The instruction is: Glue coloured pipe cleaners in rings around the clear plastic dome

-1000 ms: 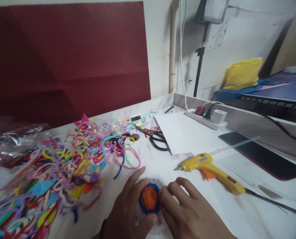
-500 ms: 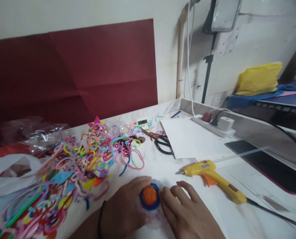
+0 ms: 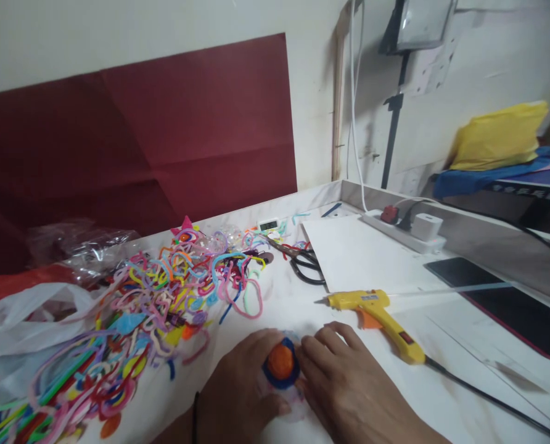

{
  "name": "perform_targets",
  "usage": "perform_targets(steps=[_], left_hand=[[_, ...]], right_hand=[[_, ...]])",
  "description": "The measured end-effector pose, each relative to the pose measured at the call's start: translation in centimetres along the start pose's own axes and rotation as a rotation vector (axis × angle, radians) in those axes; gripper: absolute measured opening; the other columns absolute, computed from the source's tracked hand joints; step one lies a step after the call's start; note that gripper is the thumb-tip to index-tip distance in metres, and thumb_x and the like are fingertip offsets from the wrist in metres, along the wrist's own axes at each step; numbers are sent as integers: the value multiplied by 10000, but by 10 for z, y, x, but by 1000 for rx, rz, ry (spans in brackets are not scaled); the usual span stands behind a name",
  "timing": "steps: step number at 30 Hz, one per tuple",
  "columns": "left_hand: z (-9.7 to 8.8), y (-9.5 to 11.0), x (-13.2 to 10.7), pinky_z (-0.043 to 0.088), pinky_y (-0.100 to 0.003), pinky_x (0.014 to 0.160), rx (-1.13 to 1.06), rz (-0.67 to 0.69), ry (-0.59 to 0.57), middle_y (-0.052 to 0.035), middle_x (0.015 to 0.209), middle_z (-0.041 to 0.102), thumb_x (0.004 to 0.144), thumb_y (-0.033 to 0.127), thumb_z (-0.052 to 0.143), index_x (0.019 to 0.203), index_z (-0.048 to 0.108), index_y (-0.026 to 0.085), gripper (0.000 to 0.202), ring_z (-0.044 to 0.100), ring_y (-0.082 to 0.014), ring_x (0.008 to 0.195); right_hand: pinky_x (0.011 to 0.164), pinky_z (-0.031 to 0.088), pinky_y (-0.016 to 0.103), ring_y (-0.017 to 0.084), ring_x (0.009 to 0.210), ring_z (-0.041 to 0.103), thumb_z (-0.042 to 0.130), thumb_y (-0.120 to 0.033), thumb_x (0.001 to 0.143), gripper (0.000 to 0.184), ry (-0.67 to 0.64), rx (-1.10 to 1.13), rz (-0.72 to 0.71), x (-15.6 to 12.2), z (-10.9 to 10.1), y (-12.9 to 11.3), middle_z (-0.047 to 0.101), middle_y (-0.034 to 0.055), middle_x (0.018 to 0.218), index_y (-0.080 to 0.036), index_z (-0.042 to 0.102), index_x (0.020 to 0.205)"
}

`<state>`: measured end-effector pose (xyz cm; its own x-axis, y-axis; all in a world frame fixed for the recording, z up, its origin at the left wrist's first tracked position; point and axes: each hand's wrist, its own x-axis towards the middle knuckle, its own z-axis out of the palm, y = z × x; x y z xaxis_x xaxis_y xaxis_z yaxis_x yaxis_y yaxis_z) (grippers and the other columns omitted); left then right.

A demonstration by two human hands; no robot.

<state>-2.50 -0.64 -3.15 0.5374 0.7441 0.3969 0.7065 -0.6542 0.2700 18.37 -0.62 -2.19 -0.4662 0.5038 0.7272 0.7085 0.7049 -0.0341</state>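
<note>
A small round piece with an orange centre and a blue coiled rim lies on the white table, on a bit of clear film. My left hand presses against its left side, thumb curled under it. My right hand lies against its right side, fingers bent over the edge. Both hands hold the piece between them, low in the middle of the view.
A big heap of coloured pipe cleaners covers the left. A yellow glue gun with its cord lies right of my hands. Behind are black scissors, a white sheet, a power strip, a dark tablet; plastic bags at far left.
The view has swung slightly up and left, so things sit a little further right and higher. My hands have stayed on the orange and blue piece, closing in a bit.
</note>
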Motion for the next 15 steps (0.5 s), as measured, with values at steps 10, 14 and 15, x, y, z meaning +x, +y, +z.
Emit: perform_targets(steps=[10, 14, 15], left_hand=[[1, -5, -5, 455, -356, 1075, 73, 213, 21, -142, 1445, 481, 975, 494, 438, 1471, 322, 157, 611, 485, -245, 1322], [6, -5, -9, 423, -404, 1100, -139, 74, -1, -86, 1458, 481, 922, 550, 516, 1460, 352, 258, 634, 497, -269, 1308], [7, -7, -11, 438, -407, 1087, -205, -14, -1, -66, 1431, 516, 872, 581, 576, 1444, 371, 285, 676, 533, -272, 1273]], right_hand=[[921, 346, 411, 184, 712, 523, 363, -111, 962, 365, 4, -50, -14, -1, -2, -6, 632, -3, 773, -202, 642, 744], [918, 352, 411, 182, 722, 539, 300, -138, 998, 427, 7, -54, -14, -3, -1, -7, 650, 5, 790, -201, 655, 769], [917, 354, 411, 182, 730, 546, 290, -150, 1005, 435, 6, -52, -14, -4, 0, -7, 658, 7, 803, -200, 654, 773]])
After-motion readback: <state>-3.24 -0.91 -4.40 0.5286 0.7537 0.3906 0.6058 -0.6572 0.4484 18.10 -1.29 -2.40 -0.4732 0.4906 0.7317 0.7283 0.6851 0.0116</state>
